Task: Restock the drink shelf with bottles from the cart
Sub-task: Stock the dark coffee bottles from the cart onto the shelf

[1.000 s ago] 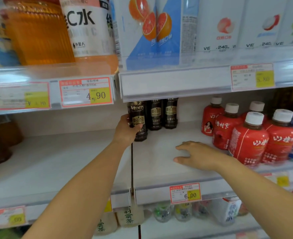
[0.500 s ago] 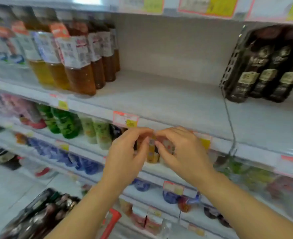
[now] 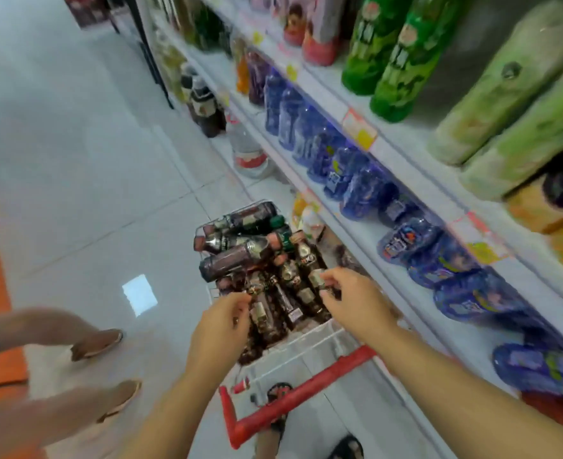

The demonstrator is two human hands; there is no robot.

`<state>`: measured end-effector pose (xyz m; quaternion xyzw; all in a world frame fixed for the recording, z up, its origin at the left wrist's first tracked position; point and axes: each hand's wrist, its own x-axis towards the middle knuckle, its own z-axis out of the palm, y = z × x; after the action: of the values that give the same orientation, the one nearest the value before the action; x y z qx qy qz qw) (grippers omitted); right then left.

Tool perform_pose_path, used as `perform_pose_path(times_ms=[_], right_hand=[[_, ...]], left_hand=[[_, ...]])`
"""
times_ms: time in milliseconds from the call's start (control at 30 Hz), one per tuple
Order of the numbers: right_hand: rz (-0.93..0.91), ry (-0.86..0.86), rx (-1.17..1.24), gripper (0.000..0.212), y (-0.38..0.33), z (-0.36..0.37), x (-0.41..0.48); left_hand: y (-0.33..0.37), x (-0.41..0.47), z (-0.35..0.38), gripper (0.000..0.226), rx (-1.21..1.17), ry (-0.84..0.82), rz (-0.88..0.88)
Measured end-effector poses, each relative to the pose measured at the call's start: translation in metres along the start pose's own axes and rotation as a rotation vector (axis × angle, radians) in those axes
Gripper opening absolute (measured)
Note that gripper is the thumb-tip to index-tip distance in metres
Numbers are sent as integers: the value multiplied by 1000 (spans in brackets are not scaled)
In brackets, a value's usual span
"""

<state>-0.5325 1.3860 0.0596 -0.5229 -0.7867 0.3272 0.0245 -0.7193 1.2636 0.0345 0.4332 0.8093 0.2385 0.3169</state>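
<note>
The bottles lie piled in the cart, which is parked just beside the shelf to keep transfers short. The right hand pinches one bottle at the cart's right edge. The left hand curls beside another neck; whether it touches cannot be told.

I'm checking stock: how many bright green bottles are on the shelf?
2 bright green bottles, side by side on the upper shelf: one left, the other right of it. Others may be hidden behind.
</note>
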Motion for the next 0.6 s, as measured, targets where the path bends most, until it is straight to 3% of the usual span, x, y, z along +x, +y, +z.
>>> perform_pose_path(times_ms=[233, 367, 600], right_hand=[[319, -170, -118, 75, 37, 79, 70], [388, -95, -111, 77, 49, 100, 90], [341, 23, -274, 75, 61, 107, 96]], left_hand=[[-68, 48, 20, 28, 67, -23, -53], [-78, 95, 28, 39, 160, 12, 31], [-84, 163, 48, 61, 447, 8, 111]])
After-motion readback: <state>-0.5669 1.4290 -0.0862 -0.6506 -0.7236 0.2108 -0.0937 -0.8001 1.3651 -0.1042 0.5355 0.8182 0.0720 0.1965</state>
